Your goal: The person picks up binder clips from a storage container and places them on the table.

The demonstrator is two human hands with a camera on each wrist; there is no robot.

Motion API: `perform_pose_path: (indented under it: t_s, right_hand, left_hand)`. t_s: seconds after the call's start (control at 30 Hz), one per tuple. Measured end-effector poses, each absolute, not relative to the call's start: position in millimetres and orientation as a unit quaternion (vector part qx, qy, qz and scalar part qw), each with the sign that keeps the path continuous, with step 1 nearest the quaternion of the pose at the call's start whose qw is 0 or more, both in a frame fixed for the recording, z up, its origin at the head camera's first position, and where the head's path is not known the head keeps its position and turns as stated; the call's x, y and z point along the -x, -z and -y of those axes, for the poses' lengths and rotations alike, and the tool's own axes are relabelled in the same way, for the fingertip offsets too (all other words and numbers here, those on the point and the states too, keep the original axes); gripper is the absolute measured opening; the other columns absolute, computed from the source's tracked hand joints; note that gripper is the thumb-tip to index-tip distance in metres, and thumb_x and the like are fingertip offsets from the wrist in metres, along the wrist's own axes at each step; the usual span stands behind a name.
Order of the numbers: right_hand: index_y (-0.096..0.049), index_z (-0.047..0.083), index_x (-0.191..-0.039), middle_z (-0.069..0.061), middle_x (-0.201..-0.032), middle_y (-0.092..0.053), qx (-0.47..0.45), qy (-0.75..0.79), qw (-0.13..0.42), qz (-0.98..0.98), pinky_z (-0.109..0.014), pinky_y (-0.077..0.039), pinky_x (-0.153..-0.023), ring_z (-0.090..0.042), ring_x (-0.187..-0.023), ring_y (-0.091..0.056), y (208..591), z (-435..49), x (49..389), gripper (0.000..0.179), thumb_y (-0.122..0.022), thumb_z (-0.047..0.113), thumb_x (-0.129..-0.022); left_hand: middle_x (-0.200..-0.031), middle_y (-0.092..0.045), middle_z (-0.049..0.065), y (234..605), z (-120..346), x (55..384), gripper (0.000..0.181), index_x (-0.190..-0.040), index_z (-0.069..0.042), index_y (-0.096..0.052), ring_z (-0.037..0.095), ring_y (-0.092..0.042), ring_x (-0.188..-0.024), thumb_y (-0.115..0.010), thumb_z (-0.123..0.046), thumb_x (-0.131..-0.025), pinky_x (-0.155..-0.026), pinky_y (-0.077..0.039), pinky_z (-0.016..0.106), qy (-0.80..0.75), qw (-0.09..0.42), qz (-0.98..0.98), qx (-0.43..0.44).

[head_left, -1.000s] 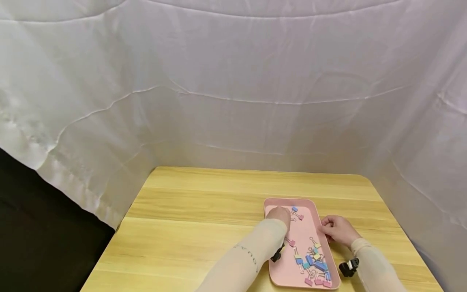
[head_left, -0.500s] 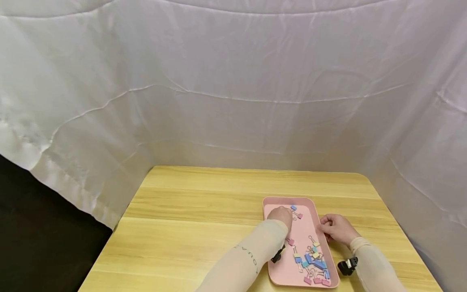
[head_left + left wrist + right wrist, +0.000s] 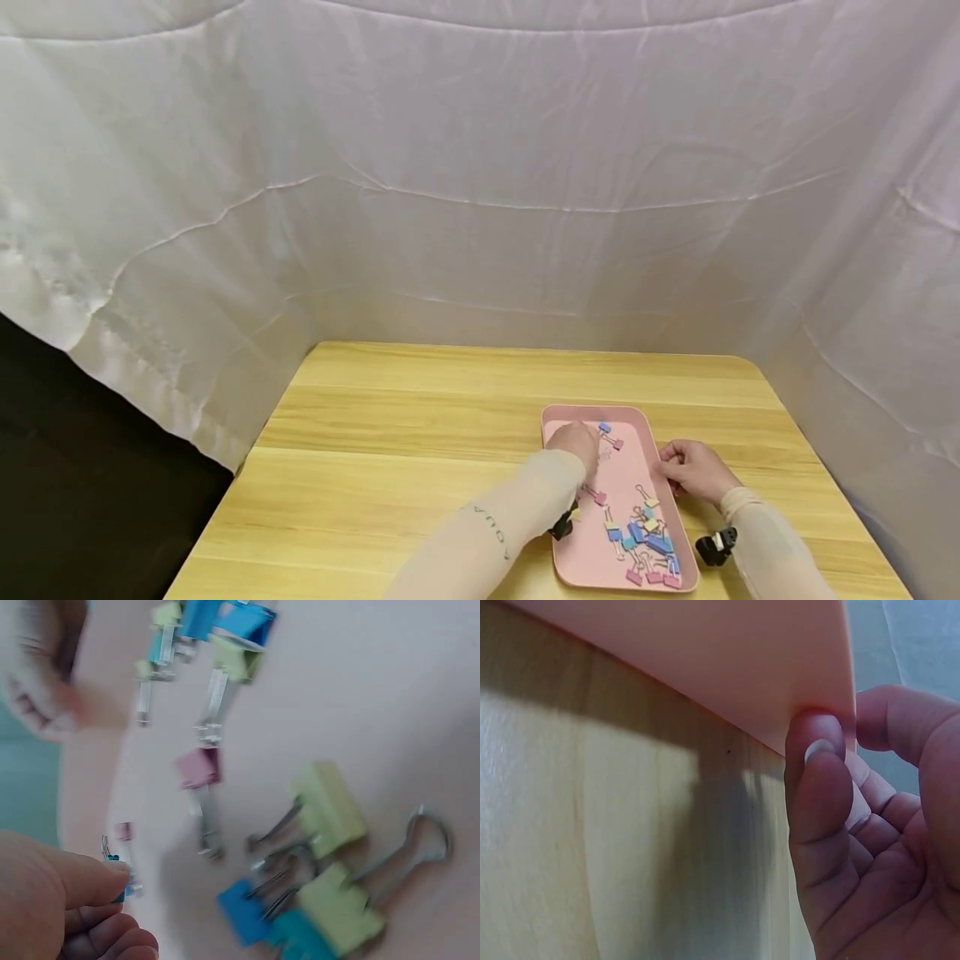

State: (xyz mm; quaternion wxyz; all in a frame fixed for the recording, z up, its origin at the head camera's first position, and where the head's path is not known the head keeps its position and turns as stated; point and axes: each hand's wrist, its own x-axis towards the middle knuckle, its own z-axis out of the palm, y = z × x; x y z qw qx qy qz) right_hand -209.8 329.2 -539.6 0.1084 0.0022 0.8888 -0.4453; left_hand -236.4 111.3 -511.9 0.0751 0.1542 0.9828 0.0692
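A pink tray (image 3: 585, 565) with several coloured binder clips in it lies on the table. Over its far left part is my left hand (image 3: 573, 443). The left wrist view shows the thumb and forefinger pinching a small teal binder clip (image 3: 118, 895), mostly covered by the fingers. Below that hand, yellow (image 3: 330, 806), blue (image 3: 246, 911) and teal clips lie in a cluster, and a pink clip (image 3: 197, 768) lies apart. My right hand (image 3: 697, 472) grips the tray's right wall between thumb and fingers, as the right wrist view shows up close.
More clips are heaped at the tray's near right, with a blue clip (image 3: 604, 427) and a pink clip (image 3: 617, 444) near its far end. The wooden table (image 3: 420, 433) extends left of the tray. Pale curtains (image 3: 525, 250) hang behind and beside it.
My left hand and forearm have shifted slightly left, so a bit of a yellow clip shows beside the wrist. The right hand keeps its place at the tray's wall.
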Motion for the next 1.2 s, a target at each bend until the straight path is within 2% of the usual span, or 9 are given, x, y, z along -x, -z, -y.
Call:
perform_pose_path:
  t_s: [0.1, 0.27, 0.53, 0.77, 0.93, 1.2]
  right_hand:
    - [-0.06, -0.005, -0.094, -0.006, -0.067, -0.057, -0.003, 0.443, 0.109, -0.89, -0.031, -0.05, -0.05, -0.018, -0.056, -0.055, 540, -330, 211, 0.016, -0.066, 0.009, -0.088]
    - [-0.059, -0.005, -0.096, -0.007, -0.07, -0.058, -0.009, 0.447, 0.108, -0.888, -0.03, -0.05, -0.05, -0.019, -0.058, -0.055, 539, -331, 212, 0.018, -0.066, 0.01, -0.088]
    - [-0.059, -0.005, -0.097, -0.007, -0.071, -0.059, -0.016, 0.447, 0.113, -0.887, -0.029, -0.05, -0.051, -0.018, -0.059, -0.056, 539, -333, 212, 0.02, -0.067, 0.011, -0.088]
    - [-0.059, -0.005, -0.097, -0.007, -0.071, -0.058, -0.02, 0.451, 0.11, -0.886, -0.029, -0.05, -0.05, -0.018, -0.059, -0.055, 542, -332, 212, 0.019, -0.066, 0.01, -0.088]
    - [-0.059, -0.005, -0.097, -0.006, -0.07, -0.058, -0.011, 0.448, 0.104, -0.888, -0.029, -0.049, -0.049, -0.018, -0.058, -0.055, 543, -331, 211, 0.018, -0.066, 0.01, -0.088]
    - [-0.059, -0.005, -0.096, -0.006, -0.069, -0.057, -0.009, 0.444, 0.101, -0.89, -0.029, -0.048, -0.049, -0.018, -0.057, -0.054, 542, -329, 211, 0.018, -0.066, 0.01, -0.088]
  left_hand:
    - [-0.08, -0.063, -0.005, 495, -97, 236, 0.008, -0.09, -0.017, -0.068, 0.008, -0.055, -0.066, -0.073, -0.019, -0.085, -0.065, -0.049, 0.021, -0.072, 0.079, -0.98, -0.169]
    - [-0.084, -0.062, -0.006, 476, -55, 242, 0.008, -0.09, -0.016, -0.069, 0.009, -0.057, -0.075, -0.072, -0.023, -0.086, -0.074, -0.05, 0.021, -0.116, 0.07, -0.975, -0.177]
    - [-0.095, -0.068, 0.003, 481, 37, 258, 0.017, -0.096, -0.007, -0.071, 0.021, -0.064, -0.094, -0.065, -0.023, -0.092, -0.082, -0.052, 0.032, -0.195, 0.045, -0.97, -0.138]
    - [-0.088, -0.069, 0.005, 500, 118, 262, 0.012, -0.087, -0.006, -0.071, 0.025, -0.065, -0.088, -0.07, -0.017, -0.088, -0.078, -0.054, 0.036, -0.188, 0.04, -0.979, -0.074]
    - [-0.09, -0.066, 0.006, 509, 170, 258, 0.013, -0.091, -0.004, -0.067, 0.027, -0.064, -0.09, -0.067, -0.017, -0.091, -0.079, -0.054, 0.039, -0.194, 0.07, -0.978, -0.011]
    - [-0.083, -0.062, 0.005, 524, 223, 250, 0.012, -0.09, -0.002, -0.065, 0.023, -0.062, -0.079, -0.067, -0.014, -0.091, -0.072, -0.054, 0.038, -0.176, 0.085, -0.98, 0.03]
